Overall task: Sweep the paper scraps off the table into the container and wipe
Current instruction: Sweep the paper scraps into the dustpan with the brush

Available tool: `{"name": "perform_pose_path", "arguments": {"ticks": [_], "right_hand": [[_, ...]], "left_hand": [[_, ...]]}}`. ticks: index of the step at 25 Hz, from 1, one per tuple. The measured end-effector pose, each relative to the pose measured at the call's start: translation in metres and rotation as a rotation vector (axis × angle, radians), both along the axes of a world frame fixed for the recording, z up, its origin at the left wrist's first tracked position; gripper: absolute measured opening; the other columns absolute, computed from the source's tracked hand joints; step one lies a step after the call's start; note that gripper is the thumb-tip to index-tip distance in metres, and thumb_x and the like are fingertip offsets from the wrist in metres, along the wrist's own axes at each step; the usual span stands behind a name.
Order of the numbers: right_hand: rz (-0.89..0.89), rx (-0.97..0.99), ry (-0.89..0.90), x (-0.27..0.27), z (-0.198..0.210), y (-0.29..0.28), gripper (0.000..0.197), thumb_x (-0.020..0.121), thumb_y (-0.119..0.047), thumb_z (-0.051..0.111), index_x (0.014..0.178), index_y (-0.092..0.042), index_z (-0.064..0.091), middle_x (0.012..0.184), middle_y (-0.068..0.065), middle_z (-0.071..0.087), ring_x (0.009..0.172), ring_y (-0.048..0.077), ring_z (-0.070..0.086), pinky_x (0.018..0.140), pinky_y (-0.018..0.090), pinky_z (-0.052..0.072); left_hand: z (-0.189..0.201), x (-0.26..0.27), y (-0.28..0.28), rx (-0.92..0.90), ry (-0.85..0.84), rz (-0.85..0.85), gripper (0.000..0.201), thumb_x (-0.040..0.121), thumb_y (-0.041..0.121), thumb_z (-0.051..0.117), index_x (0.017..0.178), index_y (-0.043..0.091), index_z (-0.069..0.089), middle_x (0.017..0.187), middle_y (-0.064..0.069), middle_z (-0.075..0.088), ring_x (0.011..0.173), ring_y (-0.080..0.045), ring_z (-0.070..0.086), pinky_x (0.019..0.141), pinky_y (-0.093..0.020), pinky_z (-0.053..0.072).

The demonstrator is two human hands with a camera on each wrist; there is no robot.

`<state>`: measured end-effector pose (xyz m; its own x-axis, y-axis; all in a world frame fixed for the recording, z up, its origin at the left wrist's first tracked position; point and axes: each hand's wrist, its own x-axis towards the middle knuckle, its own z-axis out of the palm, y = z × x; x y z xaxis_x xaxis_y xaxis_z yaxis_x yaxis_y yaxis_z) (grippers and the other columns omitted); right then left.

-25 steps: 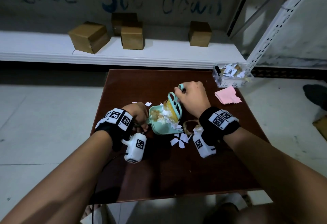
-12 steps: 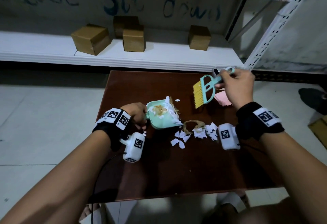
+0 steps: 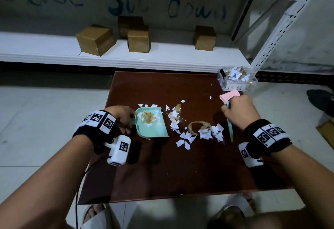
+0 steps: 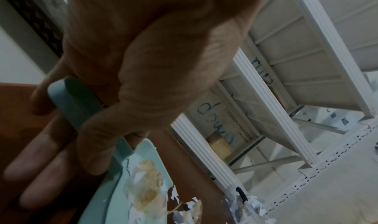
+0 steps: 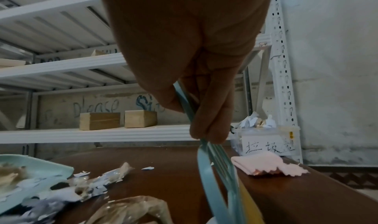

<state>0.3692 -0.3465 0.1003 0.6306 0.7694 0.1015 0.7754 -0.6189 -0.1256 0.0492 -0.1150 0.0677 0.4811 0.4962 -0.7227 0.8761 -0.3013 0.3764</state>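
Observation:
My left hand (image 3: 124,118) grips the handle of a mint dustpan (image 3: 153,129) lying on the brown table (image 3: 162,170), with scraps and brownish tape in its pan (image 4: 143,187). White paper scraps (image 3: 188,138) and a curl of brown tape (image 3: 196,126) lie to its right. My right hand (image 3: 238,111) grips the mint brush (image 3: 229,125) by its handle (image 5: 212,153), its bristles down on the table just right of the scraps. A clear container (image 3: 236,80) of scraps stands at the far right corner.
A folded pink cloth (image 3: 229,95) lies in front of the container, also in the right wrist view (image 5: 266,164). A white metal shelf (image 3: 108,55) with several wooden blocks runs behind the table. My feet in slippers show under the near edge.
My right hand brought the brush down from the air near the container to the table, right of the scraps. The dustpan was lowered flat, and more scraps lie beside it.

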Motion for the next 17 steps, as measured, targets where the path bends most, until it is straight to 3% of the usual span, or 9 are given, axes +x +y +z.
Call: {"name": "perform_pose_path", "arguments": {"ticks": [2,4,5,7,10,12,14,17], "right_hand": [[0.010,-0.016,0.012,-0.006,-0.001,0.002,0.032,0.092,-0.029,0.060,0.088,0.001,0.068,0.086,0.025,0.060,0.093,0.043,0.063,0.081,0.043,0.053],[0.043,-0.012,0.045,-0.015,0.001,0.005,0.028,0.092,-0.027,0.060,0.080,-0.002,0.066,0.078,0.017,0.053,0.087,0.041,0.063,0.077,0.042,0.053],[0.065,0.007,0.074,-0.019,0.001,0.008,0.028,0.092,-0.026,0.060,0.074,-0.004,0.063,0.074,0.016,0.054,0.085,0.041,0.063,0.075,0.042,0.052],[0.105,0.071,0.161,-0.028,0.000,0.013,0.033,0.092,-0.026,0.058,0.066,-0.005,0.059,0.067,0.015,0.062,0.078,0.039,0.065,0.074,0.043,0.056],[0.154,0.164,0.256,-0.041,-0.003,0.021,0.038,0.088,-0.035,0.051,0.060,-0.010,0.058,0.055,0.010,0.063,0.061,0.031,0.069,0.065,0.046,0.058],[0.188,0.197,0.270,-0.050,-0.005,0.027,0.040,0.085,-0.039,0.047,0.058,-0.011,0.055,0.052,0.008,0.061,0.056,0.028,0.068,0.063,0.045,0.057],[0.210,0.207,0.285,-0.060,-0.004,0.033,0.040,0.087,-0.039,0.048,0.057,-0.013,0.052,0.053,0.008,0.061,0.056,0.027,0.068,0.061,0.045,0.057],[0.257,0.192,0.302,-0.071,-0.003,0.043,0.041,0.094,-0.030,0.051,0.059,-0.010,0.054,0.057,0.010,0.062,0.057,0.027,0.070,0.055,0.045,0.057]], "left_hand": [[0.000,-0.006,0.002,-0.006,0.039,-0.032,0.043,0.100,-0.009,0.050,0.142,-0.003,0.045,0.114,-0.035,0.069,0.110,-0.044,0.069,0.101,-0.054,0.053],[0.004,-0.009,0.002,-0.023,0.052,-0.059,0.040,0.099,-0.010,0.052,0.138,-0.003,0.050,0.115,-0.036,0.068,0.103,-0.042,0.072,0.095,-0.052,0.057],[0.006,-0.009,0.001,-0.024,0.058,-0.073,0.038,0.099,-0.009,0.053,0.136,-0.002,0.053,0.113,-0.035,0.069,0.091,-0.036,0.076,0.085,-0.046,0.062],[0.012,-0.007,-0.001,0.005,0.079,-0.103,0.033,0.100,-0.005,0.056,0.132,0.000,0.056,0.108,-0.030,0.073,0.061,-0.017,0.072,0.059,-0.030,0.060],[0.018,-0.001,-0.008,0.016,0.086,-0.126,0.030,0.096,-0.003,0.063,0.126,-0.002,0.061,0.088,-0.017,0.074,0.045,-0.008,0.064,0.045,-0.022,0.053],[0.020,0.008,-0.013,0.027,0.084,-0.172,0.033,0.093,-0.003,0.068,0.125,-0.002,0.063,0.081,-0.012,0.071,0.049,-0.009,0.065,0.046,-0.021,0.052],[0.017,0.018,-0.016,0.022,0.090,-0.187,0.036,0.093,-0.003,0.067,0.129,-0.001,0.060,0.089,-0.017,0.073,0.062,-0.018,0.068,0.053,-0.026,0.055],[0.008,0.032,-0.018,0.015,0.097,-0.189,0.042,0.096,-0.001,0.065,0.136,0.000,0.053,0.091,-0.019,0.073,0.064,-0.022,0.066,0.079,-0.047,0.060]]}}
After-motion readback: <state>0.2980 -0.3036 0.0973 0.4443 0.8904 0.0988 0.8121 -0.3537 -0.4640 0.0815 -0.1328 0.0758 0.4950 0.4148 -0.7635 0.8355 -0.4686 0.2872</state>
